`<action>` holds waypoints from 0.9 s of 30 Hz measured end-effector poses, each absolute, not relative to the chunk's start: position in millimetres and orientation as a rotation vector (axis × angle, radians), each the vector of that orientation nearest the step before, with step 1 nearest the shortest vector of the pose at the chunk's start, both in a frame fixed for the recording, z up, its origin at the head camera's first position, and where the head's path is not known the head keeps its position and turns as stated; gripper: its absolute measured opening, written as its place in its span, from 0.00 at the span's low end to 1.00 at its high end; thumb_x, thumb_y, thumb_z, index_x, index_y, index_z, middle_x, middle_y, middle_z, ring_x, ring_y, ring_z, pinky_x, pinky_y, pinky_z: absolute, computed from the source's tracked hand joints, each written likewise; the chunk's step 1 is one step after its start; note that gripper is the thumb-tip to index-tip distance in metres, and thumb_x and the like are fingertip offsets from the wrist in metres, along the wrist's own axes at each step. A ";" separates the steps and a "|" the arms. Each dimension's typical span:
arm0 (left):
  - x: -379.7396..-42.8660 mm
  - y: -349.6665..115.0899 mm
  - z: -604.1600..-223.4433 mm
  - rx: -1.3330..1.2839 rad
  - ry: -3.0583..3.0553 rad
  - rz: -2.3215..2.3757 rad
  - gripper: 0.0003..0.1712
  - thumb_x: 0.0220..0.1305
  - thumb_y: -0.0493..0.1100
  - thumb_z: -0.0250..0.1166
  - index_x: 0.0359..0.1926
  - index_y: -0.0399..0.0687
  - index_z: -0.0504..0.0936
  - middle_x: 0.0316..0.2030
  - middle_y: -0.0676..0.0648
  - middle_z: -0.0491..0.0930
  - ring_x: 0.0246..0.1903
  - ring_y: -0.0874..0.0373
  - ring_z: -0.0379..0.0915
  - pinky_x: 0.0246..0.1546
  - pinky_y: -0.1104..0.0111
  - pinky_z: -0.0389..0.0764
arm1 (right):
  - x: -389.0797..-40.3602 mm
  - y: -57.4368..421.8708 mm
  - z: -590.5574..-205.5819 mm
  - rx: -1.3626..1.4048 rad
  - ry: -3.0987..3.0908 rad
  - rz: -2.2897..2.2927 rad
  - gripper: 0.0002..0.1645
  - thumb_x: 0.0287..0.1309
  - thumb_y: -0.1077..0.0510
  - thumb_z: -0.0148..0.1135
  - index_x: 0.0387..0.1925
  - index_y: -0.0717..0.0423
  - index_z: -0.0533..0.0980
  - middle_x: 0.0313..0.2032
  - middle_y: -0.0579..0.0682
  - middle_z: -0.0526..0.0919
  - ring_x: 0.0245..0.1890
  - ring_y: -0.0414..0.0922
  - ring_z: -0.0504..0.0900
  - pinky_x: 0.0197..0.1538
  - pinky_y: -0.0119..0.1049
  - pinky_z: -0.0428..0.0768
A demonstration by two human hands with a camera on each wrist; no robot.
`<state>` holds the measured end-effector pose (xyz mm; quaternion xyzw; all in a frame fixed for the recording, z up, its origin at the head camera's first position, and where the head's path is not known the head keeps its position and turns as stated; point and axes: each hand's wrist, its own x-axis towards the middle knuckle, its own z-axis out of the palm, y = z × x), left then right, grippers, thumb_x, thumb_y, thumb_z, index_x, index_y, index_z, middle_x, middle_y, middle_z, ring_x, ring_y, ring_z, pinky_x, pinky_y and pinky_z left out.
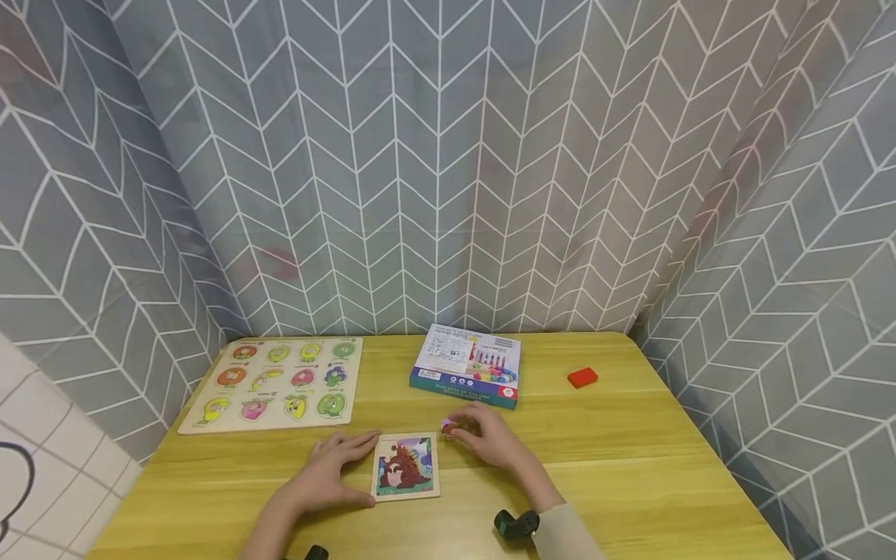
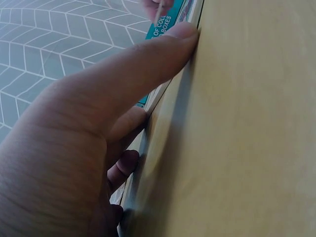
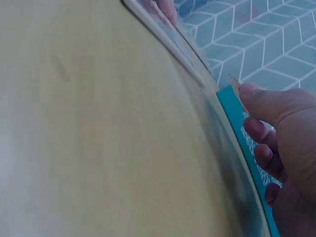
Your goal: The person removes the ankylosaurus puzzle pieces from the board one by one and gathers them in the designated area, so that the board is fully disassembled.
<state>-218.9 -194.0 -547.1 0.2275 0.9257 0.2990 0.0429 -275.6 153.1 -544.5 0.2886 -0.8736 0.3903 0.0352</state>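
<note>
A small square jigsaw puzzle (image 1: 404,467) lies on the table, showing a reddish-brown dinosaur in a pale wooden frame. Pale backing shows at the picture's upper left. My left hand (image 1: 329,474) rests at the puzzle's left side, thumb by the lower left corner and forefinger by the upper left one. Seen from the left wrist, the thumb (image 2: 143,61) lies straight along the frame's edge. Just off the puzzle's upper right corner, my right hand (image 1: 490,435) pinches a small purple and brown puzzle piece (image 1: 447,427) between thumb and fingers. The right wrist view shows this piece edge-on.
A wooden fruit-picture board (image 1: 280,385) lies at the back left. Beyond my right hand is a flat toy box (image 1: 465,365) with a teal side. A red block (image 1: 582,378) sits at the back right. Patterned curtains (image 1: 434,171) hang around the table (image 1: 651,467).
</note>
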 end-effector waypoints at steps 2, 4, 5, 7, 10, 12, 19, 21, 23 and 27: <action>-218.6 -194.5 -547.3 0.695 2.834 0.918 0.61 0.44 0.71 0.81 0.78 0.57 0.73 0.77 0.54 0.70 0.61 0.54 0.65 0.59 0.50 0.62 | -277.0 156.5 -548.4 0.882 -2.685 1.198 0.14 0.71 0.55 0.69 0.52 0.57 0.86 0.48 0.48 0.86 0.47 0.46 0.82 0.52 0.39 0.81; -218.3 -194.6 -547.4 0.699 2.836 0.919 0.60 0.45 0.72 0.81 0.78 0.57 0.73 0.76 0.54 0.70 0.61 0.54 0.65 0.58 0.50 0.62 | -277.6 158.2 -551.3 0.874 -2.689 1.193 0.13 0.71 0.55 0.69 0.52 0.56 0.86 0.48 0.48 0.86 0.48 0.46 0.82 0.53 0.40 0.81; -218.2 -194.5 -547.4 0.702 2.839 0.916 0.60 0.45 0.72 0.81 0.78 0.57 0.73 0.76 0.54 0.70 0.61 0.55 0.65 0.58 0.51 0.62 | -277.6 158.4 -552.5 0.867 -2.692 1.188 0.12 0.71 0.56 0.68 0.52 0.56 0.86 0.49 0.48 0.86 0.49 0.46 0.82 0.53 0.40 0.81; -217.9 -194.4 -547.4 0.707 2.842 0.910 0.60 0.45 0.72 0.80 0.78 0.57 0.72 0.76 0.54 0.70 0.61 0.55 0.65 0.57 0.53 0.63 | -277.3 158.2 -554.2 0.846 -2.704 1.171 0.11 0.71 0.57 0.68 0.51 0.55 0.86 0.50 0.48 0.87 0.50 0.46 0.82 0.55 0.40 0.80; -217.7 -194.2 -547.2 0.708 2.843 0.907 0.60 0.45 0.73 0.80 0.78 0.57 0.72 0.76 0.54 0.70 0.61 0.56 0.65 0.56 0.54 0.63 | -276.2 156.3 -555.9 0.830 -2.704 1.118 0.10 0.70 0.58 0.68 0.50 0.55 0.87 0.50 0.48 0.87 0.50 0.46 0.81 0.53 0.41 0.78; -218.2 -194.2 -546.8 0.703 2.843 0.910 0.60 0.45 0.72 0.80 0.78 0.57 0.73 0.76 0.54 0.70 0.61 0.55 0.65 0.56 0.54 0.63 | -275.8 154.6 -556.9 0.809 -2.707 1.081 0.10 0.70 0.58 0.69 0.50 0.54 0.87 0.50 0.48 0.86 0.49 0.46 0.80 0.53 0.41 0.77; -219.1 -193.5 -546.8 0.699 2.848 0.903 0.60 0.45 0.73 0.80 0.78 0.58 0.72 0.77 0.55 0.70 0.61 0.56 0.64 0.56 0.54 0.63 | -273.0 152.2 -559.0 0.730 -2.720 1.039 0.09 0.70 0.56 0.70 0.49 0.50 0.87 0.49 0.45 0.83 0.48 0.44 0.77 0.52 0.42 0.74; -218.9 -193.6 -547.0 0.698 2.847 0.901 0.60 0.45 0.72 0.80 0.78 0.58 0.72 0.76 0.55 0.70 0.61 0.56 0.64 0.56 0.55 0.63 | -272.4 152.2 -559.6 0.727 -2.719 1.041 0.09 0.70 0.56 0.70 0.49 0.50 0.87 0.48 0.44 0.83 0.47 0.44 0.77 0.52 0.43 0.75; -218.5 -193.7 -547.0 0.696 2.847 0.902 0.60 0.45 0.72 0.80 0.78 0.58 0.73 0.76 0.55 0.70 0.61 0.56 0.64 0.55 0.55 0.63 | -272.0 152.2 -560.0 0.727 -2.718 1.045 0.09 0.70 0.55 0.70 0.49 0.50 0.87 0.48 0.44 0.83 0.48 0.44 0.77 0.52 0.43 0.75; -217.2 -194.0 -546.7 0.691 2.845 0.901 0.60 0.45 0.72 0.81 0.78 0.58 0.73 0.77 0.55 0.70 0.60 0.56 0.64 0.55 0.55 0.63 | -271.3 152.4 -560.3 0.734 -2.716 1.047 0.09 0.70 0.55 0.70 0.49 0.50 0.87 0.48 0.43 0.82 0.48 0.45 0.77 0.52 0.43 0.75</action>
